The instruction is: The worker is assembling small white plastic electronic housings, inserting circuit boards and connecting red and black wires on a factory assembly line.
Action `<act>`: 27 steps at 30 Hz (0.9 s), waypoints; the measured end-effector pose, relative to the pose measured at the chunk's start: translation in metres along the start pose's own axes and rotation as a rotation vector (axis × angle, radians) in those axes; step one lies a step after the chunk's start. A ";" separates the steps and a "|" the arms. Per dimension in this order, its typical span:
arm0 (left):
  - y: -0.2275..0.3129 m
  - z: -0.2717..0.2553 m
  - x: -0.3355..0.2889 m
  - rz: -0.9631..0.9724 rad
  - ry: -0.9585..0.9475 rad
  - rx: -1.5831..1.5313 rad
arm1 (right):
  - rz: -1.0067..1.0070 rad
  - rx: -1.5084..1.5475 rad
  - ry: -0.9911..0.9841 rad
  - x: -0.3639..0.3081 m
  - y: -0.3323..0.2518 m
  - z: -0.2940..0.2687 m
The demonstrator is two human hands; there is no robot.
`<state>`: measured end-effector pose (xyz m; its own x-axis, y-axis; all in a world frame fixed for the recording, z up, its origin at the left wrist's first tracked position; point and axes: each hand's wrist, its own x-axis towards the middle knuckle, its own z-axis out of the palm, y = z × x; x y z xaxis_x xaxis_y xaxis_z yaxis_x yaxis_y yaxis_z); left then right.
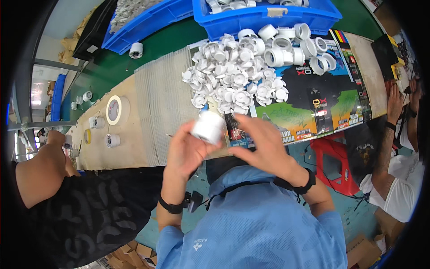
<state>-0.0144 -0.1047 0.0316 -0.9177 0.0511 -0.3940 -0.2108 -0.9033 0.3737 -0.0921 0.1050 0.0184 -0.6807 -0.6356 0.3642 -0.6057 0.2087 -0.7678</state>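
Note:
My left hand (181, 151) holds a white plastic cylinder (208, 127) up over the near edge of the bench, fingers wrapped round its lower left side. Just to the right, my right hand (265, 147) is open, thumb and fingers spread apart with nothing between them. It looks close to the cylinder but not touching it. Beyond both hands lies a heap of small white plastic caps (239, 80). Wider white threaded rings (282, 43) are grouped at the heap's far right.
Blue bins (268, 18) of white parts stand at the back. A tape roll (117, 110) and a few white fittings (113, 140) sit on the left, by a ribbed clear sheet (163, 105). Co-workers' arms (42, 168) show at both sides. A red plastic stool (333, 166) stands below the bench.

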 end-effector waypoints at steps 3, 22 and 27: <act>0.050 0.004 0.035 0.248 0.041 -0.008 | 0.171 0.025 0.190 -0.013 0.026 -0.013; 0.075 -0.048 0.128 0.867 0.268 1.096 | 0.214 -0.395 0.377 -0.055 0.090 -0.029; 0.077 -0.064 0.129 0.541 0.329 0.946 | 0.269 -0.414 0.339 -0.060 0.099 -0.024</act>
<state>-0.1275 -0.1947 -0.0439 -0.8620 -0.4877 -0.1378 -0.1119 -0.0820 0.9903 -0.1209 0.1818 -0.0664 -0.8847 -0.2616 0.3857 -0.4576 0.6448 -0.6122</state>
